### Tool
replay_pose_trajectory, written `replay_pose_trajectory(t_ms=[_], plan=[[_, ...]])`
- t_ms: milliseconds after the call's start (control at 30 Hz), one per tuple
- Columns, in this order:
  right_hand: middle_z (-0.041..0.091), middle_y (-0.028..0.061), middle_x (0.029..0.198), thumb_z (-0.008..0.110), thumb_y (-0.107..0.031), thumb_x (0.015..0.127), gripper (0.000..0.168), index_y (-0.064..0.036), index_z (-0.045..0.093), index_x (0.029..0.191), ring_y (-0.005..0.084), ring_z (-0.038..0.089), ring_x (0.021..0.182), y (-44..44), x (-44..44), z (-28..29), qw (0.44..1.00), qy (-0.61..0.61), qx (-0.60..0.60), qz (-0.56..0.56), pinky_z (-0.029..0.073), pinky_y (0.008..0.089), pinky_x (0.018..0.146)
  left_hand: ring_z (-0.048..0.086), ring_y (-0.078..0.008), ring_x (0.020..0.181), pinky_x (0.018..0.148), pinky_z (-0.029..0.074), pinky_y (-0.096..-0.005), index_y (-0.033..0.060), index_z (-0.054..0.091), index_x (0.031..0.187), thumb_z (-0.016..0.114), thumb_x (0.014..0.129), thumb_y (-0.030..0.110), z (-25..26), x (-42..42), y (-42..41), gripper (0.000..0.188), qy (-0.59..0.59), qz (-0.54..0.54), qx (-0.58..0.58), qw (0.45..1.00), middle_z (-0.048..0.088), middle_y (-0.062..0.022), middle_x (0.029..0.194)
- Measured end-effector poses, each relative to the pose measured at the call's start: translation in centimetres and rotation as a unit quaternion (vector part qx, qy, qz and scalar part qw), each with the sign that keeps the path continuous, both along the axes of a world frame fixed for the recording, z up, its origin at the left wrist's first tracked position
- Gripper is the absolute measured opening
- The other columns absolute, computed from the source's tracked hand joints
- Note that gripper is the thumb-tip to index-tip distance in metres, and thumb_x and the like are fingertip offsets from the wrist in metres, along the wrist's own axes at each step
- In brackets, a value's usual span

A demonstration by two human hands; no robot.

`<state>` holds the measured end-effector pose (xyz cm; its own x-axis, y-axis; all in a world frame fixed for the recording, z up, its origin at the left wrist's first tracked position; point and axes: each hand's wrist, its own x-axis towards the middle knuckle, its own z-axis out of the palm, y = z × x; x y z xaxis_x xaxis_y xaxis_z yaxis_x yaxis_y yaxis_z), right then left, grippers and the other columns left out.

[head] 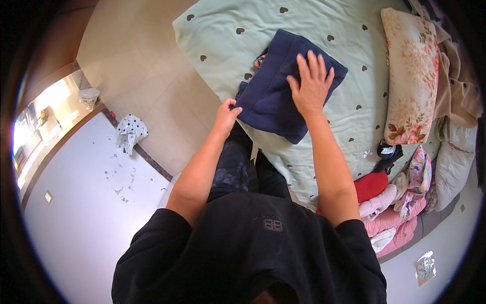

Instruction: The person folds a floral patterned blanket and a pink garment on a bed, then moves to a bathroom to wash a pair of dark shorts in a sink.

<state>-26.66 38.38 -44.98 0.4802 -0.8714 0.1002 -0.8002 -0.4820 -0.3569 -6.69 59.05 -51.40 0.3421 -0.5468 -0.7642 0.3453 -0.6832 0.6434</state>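
Observation:
A folded navy garment (271,87) lies on the pale green bed sheet (212,34), which is printed with dark hearts. My left hand (228,114) pinches the garment's near left corner between thumb and fingers. With fingers spread, my right hand (313,81) rests flat on the upper right part of the same garment. A bit of patterned cloth (259,61) shows past its left edge; most of that piece is hidden underneath or behind.
A floral pillow (412,79) lies on the right. Beside it are a brown cloth (453,79), a dark item (389,154), a red cloth (372,187) and pink bedding (402,224). Polka-dot plastic (131,131) sits by the white wall (83,182), over the tiled floor (152,68).

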Motion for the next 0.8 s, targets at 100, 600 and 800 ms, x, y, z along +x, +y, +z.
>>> replay_pose_trajectory(t_ms=[100, 600, 800], plan=[[0.036, 0.0035, 0.156, 0.071, -0.045, 0.081, 0.068, -0.024, 0.05, 0.142, 0.0285, 0.027, 0.146, 2.6, -3.4, -3.0, 0.997, 0.06, 0.043, -0.007, 0.014, 0.059, 0.116, 0.051, -0.0096, 0.079, 0.074, 0.042, -0.0251, 0.0067, 0.055, 0.091, 0.061, 0.077, -0.003, 1.0, -1.0, 0.3, 0.018, -0.019, -0.046, -0.05, 0.998, 0.056, 0.002, 0.085], [0.035, 0.0124, 0.156, 0.067, -0.036, 0.083, 0.065, -0.015, 0.05, 0.141, 0.0375, 0.027, 0.145, 7.7, -5.2, -1.3, 0.985, -0.031, 0.041, -0.162, 0.016, 0.064, 0.112, 0.035, -0.0331, 0.14, 0.114, 0.023, -0.0525, 0.011, 0.05, 0.138, 0.065, 0.082, 0.019, 7.6, -6.3, -9.1, 0.058, -0.511, -0.37, -0.228, 0.742, 0.042, -0.0149, 0.148], [0.032, 0.0069, 0.157, 0.065, -0.042, 0.085, 0.07, -0.02, 0.043, 0.147, 0.0369, 0.024, 0.145, 14.8, -5.5, -4.3, 0.982, 0.055, 0.116, -0.14, 0.014, 0.0658, 0.113, 0.026, -0.0272, 0.147, 0.114, 0.015, -0.0621, 0.0253, 0.041, 0.149, 0.06, 0.092, 0.035, 0.8, -8.8, -19.8, 0.061, -0.572, -0.476, -0.245, 0.622, 0.034, -0.0032, 0.158]])
